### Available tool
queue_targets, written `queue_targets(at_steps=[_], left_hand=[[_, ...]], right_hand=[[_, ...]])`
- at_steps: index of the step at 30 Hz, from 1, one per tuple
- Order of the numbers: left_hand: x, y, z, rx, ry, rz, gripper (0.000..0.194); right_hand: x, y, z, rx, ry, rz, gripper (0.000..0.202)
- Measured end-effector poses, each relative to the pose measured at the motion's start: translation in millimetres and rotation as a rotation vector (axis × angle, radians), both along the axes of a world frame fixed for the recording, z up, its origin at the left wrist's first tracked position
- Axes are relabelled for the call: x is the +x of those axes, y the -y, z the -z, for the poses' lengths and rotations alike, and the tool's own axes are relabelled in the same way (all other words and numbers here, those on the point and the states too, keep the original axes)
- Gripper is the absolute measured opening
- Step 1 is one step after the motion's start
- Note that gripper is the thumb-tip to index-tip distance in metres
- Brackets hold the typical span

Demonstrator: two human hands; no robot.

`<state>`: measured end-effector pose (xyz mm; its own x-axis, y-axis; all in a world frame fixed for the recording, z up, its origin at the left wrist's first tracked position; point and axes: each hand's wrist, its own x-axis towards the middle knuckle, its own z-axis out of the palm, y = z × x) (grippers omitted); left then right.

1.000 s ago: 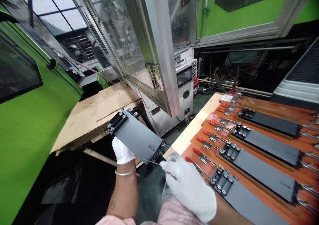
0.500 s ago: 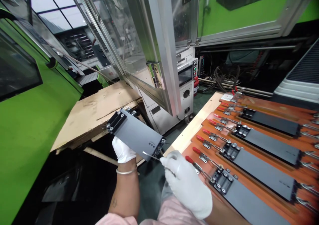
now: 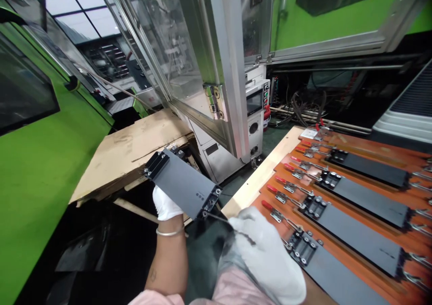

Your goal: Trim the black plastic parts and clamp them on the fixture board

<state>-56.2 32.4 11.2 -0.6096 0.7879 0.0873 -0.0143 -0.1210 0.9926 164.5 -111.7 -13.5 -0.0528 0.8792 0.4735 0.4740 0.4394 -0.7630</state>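
Note:
My left hand [image 3: 166,204], in a white glove, is closed on the near edge of a grey rectangular panel [image 3: 184,183] and holds it tilted in the air. Black end pieces with round metal inserts sit at both ends of this panel, and small dark marks show on its face. My right hand [image 3: 266,251], also gloved, is closed on a thin metal rod [image 3: 219,217]. The rod's tip is at the panel's near right corner, by a round insert; whether it touches cannot be made out. The fingers of my left hand are mostly hidden beneath the panel.
To the right, an orange fixture board [image 3: 263,206] carries several similar panels [image 3: 357,233] held by red-handled toggle clamps [image 3: 275,210]. Cardboard [image 3: 135,138] lies on a stand at the left. A metal-framed door [image 3: 232,129] stands ahead, beside green machines [image 3: 67,161].
My right hand has shifted slightly right and turned. The rod's tip has moved from over the panel's face to its near right corner. The left hand holds the panel almost unmoved.

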Motion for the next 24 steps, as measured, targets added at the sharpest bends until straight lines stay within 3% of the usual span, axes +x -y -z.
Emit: queue_targets(at_steps=[3,6,16,24], left_hand=[[-3,0,0.7,0.016,0.022,0.016,0.024],[-1,-3,2.3,0.035,0.074,0.032,0.023],[6,-1,-3.7,0.112,0.144,0.059,0.022],[7,0,-10.4,0.078,0.076,0.058,0.02]], right_hand=[[13,-1,0.4,0.077,-0.042,0.129,0.024],[21,-5,-5.1,0.068,-0.01,0.174,0.023],[18,-7,-3.1,-0.037,-0.052,0.122,0.021],[26,-12,-3.2,0.107,0.016,0.122,0.022]])
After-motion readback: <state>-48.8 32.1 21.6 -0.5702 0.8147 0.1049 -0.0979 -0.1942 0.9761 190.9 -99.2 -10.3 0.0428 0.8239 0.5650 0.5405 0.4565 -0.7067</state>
